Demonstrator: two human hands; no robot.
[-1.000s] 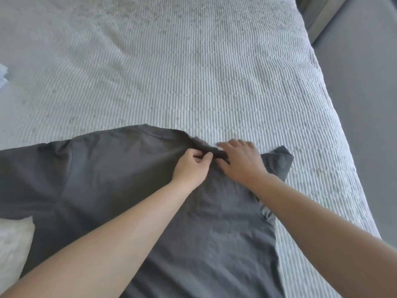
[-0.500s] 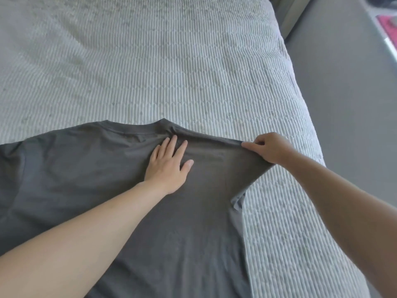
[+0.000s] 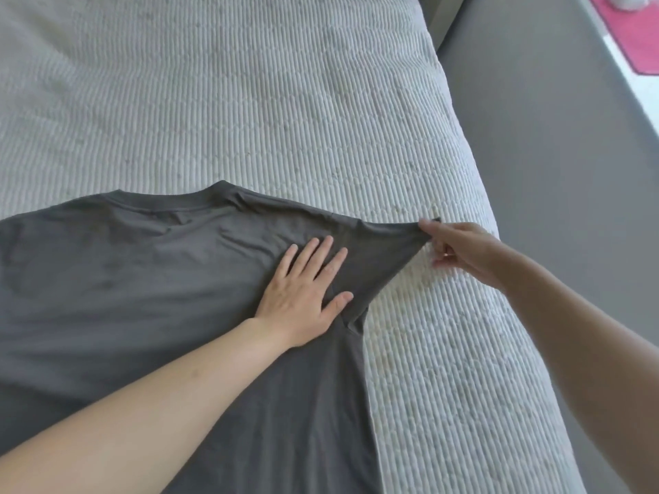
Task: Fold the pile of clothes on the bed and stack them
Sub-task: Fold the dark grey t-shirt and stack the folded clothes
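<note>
A dark grey T-shirt (image 3: 142, 287) lies spread flat on the bed (image 3: 249, 101), collar toward the far side. My left hand (image 3: 303, 290) presses flat on the shirt near the right armpit, fingers straight and spread. My right hand (image 3: 460, 251) pinches the end of the right sleeve and holds it stretched out toward the bed's right edge. The shirt's left side and hem run out of view.
The bed's white ribbed cover reaches a rounded right edge (image 3: 499, 279). Beyond it is grey floor (image 3: 552, 137). A pink mat (image 3: 627, 30) lies at the top right corner.
My left hand went from pinching cloth to lying flat on the shirt. My right hand pulled the sleeve out to the right until it lay stretched straight.
</note>
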